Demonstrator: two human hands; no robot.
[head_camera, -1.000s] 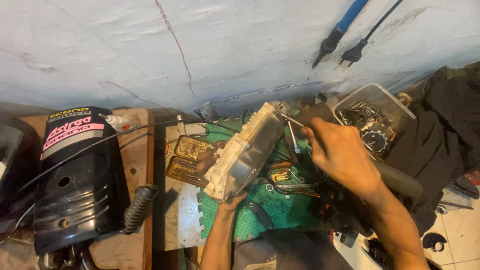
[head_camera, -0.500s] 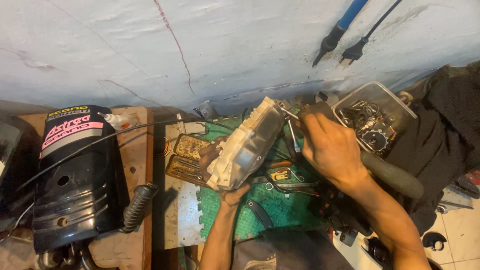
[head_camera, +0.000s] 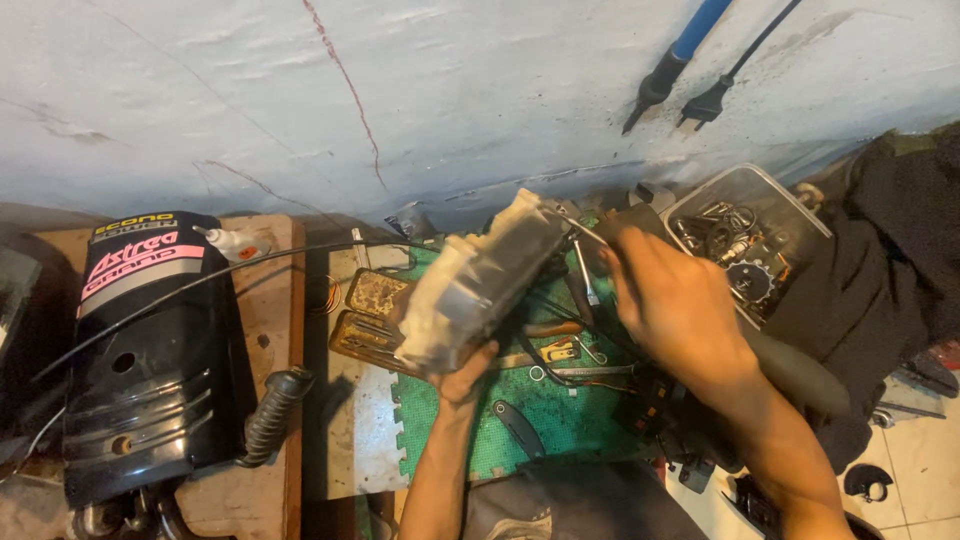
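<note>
Over the worktop: an off-white plastic housing (head_camera: 480, 285) is held tilted above the green mat (head_camera: 560, 410).
Left hand (head_camera: 462, 378): gripping the housing's lower end from beneath.
Right hand (head_camera: 680, 300): closed around a thin metal tool (head_camera: 580, 228), tip at the housing's upper end.
Progress: housing looks intact, work at its top seemingly underway.
Nearby: parts tray (head_camera: 745, 245), black cover (head_camera: 140, 350).

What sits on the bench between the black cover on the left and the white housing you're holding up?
In the head view, between the black cover and the white housing lie a ribbed black rubber hose, a thin black cable and two rusty metal tins.
</note>
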